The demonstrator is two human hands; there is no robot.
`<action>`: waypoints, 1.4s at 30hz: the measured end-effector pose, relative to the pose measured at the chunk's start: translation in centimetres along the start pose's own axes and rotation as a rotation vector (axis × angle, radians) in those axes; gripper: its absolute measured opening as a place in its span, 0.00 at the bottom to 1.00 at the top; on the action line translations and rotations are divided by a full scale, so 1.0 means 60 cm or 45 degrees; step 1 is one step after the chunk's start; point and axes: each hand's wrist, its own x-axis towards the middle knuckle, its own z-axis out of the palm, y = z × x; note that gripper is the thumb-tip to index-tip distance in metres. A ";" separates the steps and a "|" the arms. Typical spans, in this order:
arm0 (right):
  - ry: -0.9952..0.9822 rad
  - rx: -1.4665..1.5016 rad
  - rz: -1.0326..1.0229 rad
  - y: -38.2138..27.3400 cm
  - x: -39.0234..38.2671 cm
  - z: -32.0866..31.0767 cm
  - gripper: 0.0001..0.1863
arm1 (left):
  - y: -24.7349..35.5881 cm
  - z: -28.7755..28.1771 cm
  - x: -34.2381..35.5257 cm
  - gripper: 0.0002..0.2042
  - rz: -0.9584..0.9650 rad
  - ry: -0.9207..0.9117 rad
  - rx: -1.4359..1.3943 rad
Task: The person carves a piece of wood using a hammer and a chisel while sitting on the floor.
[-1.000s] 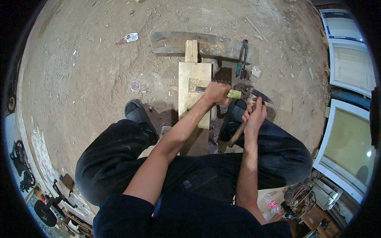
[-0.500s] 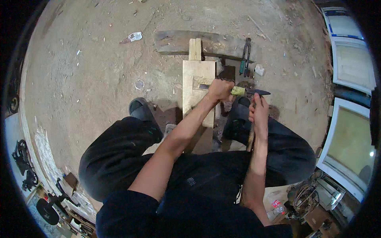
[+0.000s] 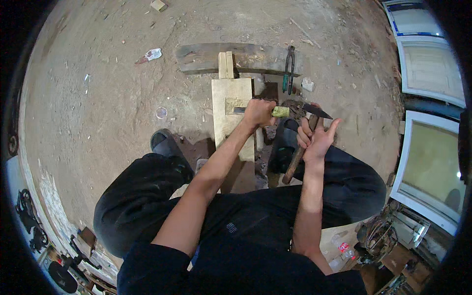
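My left hand (image 3: 259,113) is closed round a chisel with a yellow-green handle (image 3: 280,112). Its steel blade (image 3: 239,110) lies low over a roughened cut patch on a pale wooden board (image 3: 226,128), pointing left. My right hand (image 3: 317,140) holds a hammer by its wooden handle (image 3: 294,166), fingers curled round it and thumb stretched out to the right. The dark, pointed hammer head (image 3: 317,111) is just right of the chisel handle's end, with a gap between them. The board's narrower far end (image 3: 226,65) reaches onto an old grey plank.
The grey plank (image 3: 196,58) lies across the dirt floor. Pincers with a green grip (image 3: 289,71) rest at its right end, beside a whitish lump (image 3: 308,84). My feet flank the board. White-framed panels (image 3: 430,167) stand at right; clutter fills both lower corners.
My right hand has turned, its thumb now stretched outward. The hammer has tilted, and its head has moved slightly away from the chisel's end. My left hand keeps its hold; the whole view has shifted.
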 end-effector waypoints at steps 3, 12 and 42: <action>0.124 0.032 0.009 -0.003 -0.006 0.029 0.44 | 0.001 0.003 0.003 0.14 -0.018 -0.004 0.017; 0.026 0.072 0.212 -0.007 -0.003 0.024 0.39 | 0.001 0.006 0.001 0.13 0.009 0.003 0.028; -0.030 -1.524 0.049 -0.046 0.119 0.084 0.32 | 0.005 0.019 -0.017 0.15 0.123 -0.052 0.004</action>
